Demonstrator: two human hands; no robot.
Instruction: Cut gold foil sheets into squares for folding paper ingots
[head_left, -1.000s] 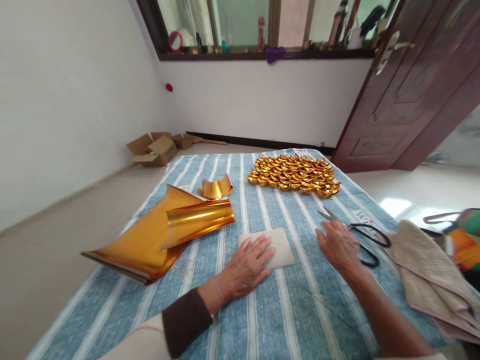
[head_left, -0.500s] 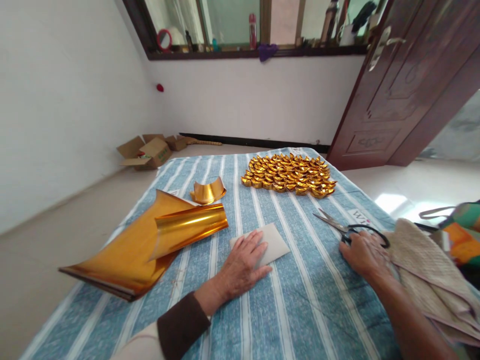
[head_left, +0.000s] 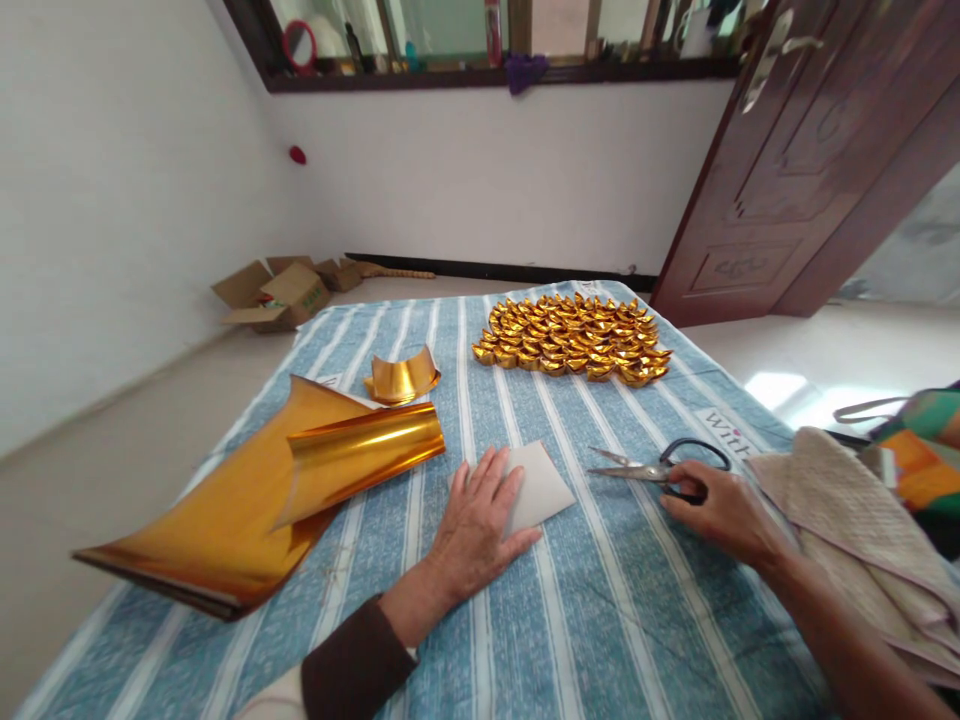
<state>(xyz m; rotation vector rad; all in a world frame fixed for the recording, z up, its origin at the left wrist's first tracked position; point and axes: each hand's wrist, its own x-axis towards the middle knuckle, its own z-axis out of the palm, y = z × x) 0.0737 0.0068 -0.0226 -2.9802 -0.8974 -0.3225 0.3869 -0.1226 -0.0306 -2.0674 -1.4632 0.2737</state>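
My left hand [head_left: 477, 518] lies flat with its fingers spread on a small pale folded sheet of paper [head_left: 536, 483] on the blue striped cloth [head_left: 585, 600]. My right hand [head_left: 716, 508] has its fingers closed on the black handles of a pair of scissors [head_left: 652, 466], whose blades point left along the cloth. A stack of gold foil sheets [head_left: 247, 505] with a curled top sheet lies to the left. A small curved gold piece [head_left: 402, 377] sits beyond it. Many folded gold ingots [head_left: 574, 338] are grouped at the far end.
A beige towel [head_left: 847, 520] lies at the right edge, with a colourful bag [head_left: 919, 450] behind it. Open cardboard boxes [head_left: 274, 290] sit on the floor at the far left. A dark wooden door [head_left: 817, 170] stands open at the right.
My right hand moved right to the scissors, took hold of the handles and turned the blades to point left. My left hand stayed on the paper.
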